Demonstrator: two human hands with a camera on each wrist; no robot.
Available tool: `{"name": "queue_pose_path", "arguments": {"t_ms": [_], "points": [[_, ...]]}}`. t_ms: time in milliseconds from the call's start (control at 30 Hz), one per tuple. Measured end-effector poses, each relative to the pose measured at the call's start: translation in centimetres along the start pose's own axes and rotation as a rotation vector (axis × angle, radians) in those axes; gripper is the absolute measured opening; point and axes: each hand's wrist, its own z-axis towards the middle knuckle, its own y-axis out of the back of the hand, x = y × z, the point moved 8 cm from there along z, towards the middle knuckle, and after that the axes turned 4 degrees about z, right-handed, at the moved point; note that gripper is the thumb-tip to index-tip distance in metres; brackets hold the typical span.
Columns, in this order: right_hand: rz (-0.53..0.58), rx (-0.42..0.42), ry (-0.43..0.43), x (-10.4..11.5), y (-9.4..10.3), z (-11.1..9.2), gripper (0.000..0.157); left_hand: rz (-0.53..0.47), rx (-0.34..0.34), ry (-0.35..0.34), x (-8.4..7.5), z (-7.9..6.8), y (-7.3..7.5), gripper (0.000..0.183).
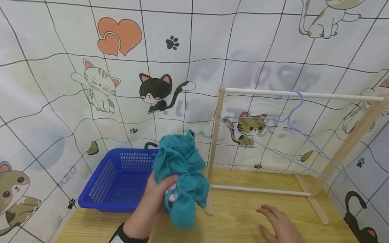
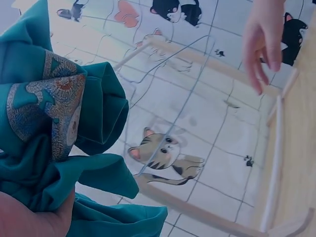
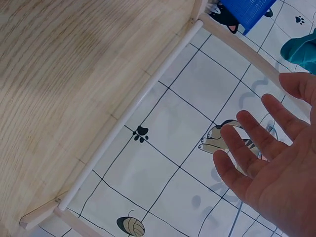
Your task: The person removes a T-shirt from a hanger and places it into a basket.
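Observation:
My left hand (image 1: 159, 193) grips a bunched teal cloth garment (image 1: 180, 161), held up beside the blue basket's right side. A patterned print (image 2: 64, 106) shows on the garment's folds in the left wrist view. My right hand (image 1: 283, 231) hangs over the table's right part with fingers spread and nothing in them; its palm and fingers (image 3: 247, 143) show in the right wrist view. Beyond it, a light blue clothes hanger (image 1: 301, 131) hangs bare from the top rail of a wooden rack (image 1: 303, 94).
The blue plastic basket (image 1: 91, 189) stands at the left back of the wooden table (image 1: 234, 228). The rack's left post (image 1: 215, 137) rises close beside the garment, and a white lower bar (image 1: 260, 190) runs between its feet. A cat-print sheet (image 1: 199, 43) covers the walls behind.

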Motion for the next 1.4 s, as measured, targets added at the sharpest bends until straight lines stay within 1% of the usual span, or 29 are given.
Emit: {"name": "queue_pose_path", "arguments": {"t_ms": [133, 267, 367, 533, 667, 733, 867, 1033, 1067, 1133, 1233, 1400], "points": [[0.006, 0.002, -0.007, -0.2, -0.1, -0.1, 0.040, -0.044, -0.028, -0.028, -0.9, 0.3, 0.6, 0.057], [0.005, 0.012, -0.008, -0.4, -0.3, -0.1, 0.040, -0.067, -0.084, -0.041, -1.3, 0.6, 1.5, 0.053], [0.004, 0.015, -0.014, -0.6, -0.4, -0.1, 0.040, -0.082, -0.126, -0.036, -1.2, 0.9, 2.3, 0.055], [0.006, 0.014, -0.020, -0.8, -0.3, -0.2, 0.041, -0.125, -0.202, -0.066, -0.9, 1.6, 3.8, 0.057], [0.001, 0.014, -0.019, -0.9, -0.3, -0.3, 0.040, -0.105, -0.267, -0.091, -0.5, 2.1, 5.2, 0.059], [-0.003, 0.013, -0.015, -1.0, -0.4, -0.3, 0.040, -0.063, -0.292, -0.109, -0.2, 2.3, 5.8, 0.063], [-0.009, -0.006, 0.006, -0.9, -0.4, -0.4, 0.039, 0.052, -0.353, -0.151, 0.5, 2.7, 7.0, 0.071], [-0.028, -0.036, 0.038, -0.8, -0.4, -0.5, 0.040, 0.259, -0.434, -0.176, 1.4, 2.9, 8.2, 0.079], [-0.031, -0.040, 0.042, -0.8, -0.4, -0.6, 0.040, 0.314, -0.454, -0.179, 1.4, 2.9, 8.4, 0.080], [-0.034, -0.051, 0.052, -0.8, -0.4, -0.6, 0.040, 0.390, -0.485, -0.187, 1.6, 3.0, 8.8, 0.080], [-0.032, -0.060, 0.057, -0.9, -0.4, -0.7, 0.040, 0.466, -0.517, -0.206, 1.6, 3.0, 9.2, 0.078], [-0.024, -0.067, 0.059, -0.9, -0.4, -0.8, 0.039, 0.531, -0.531, -0.208, 1.7, 3.2, 9.7, 0.077]]}}
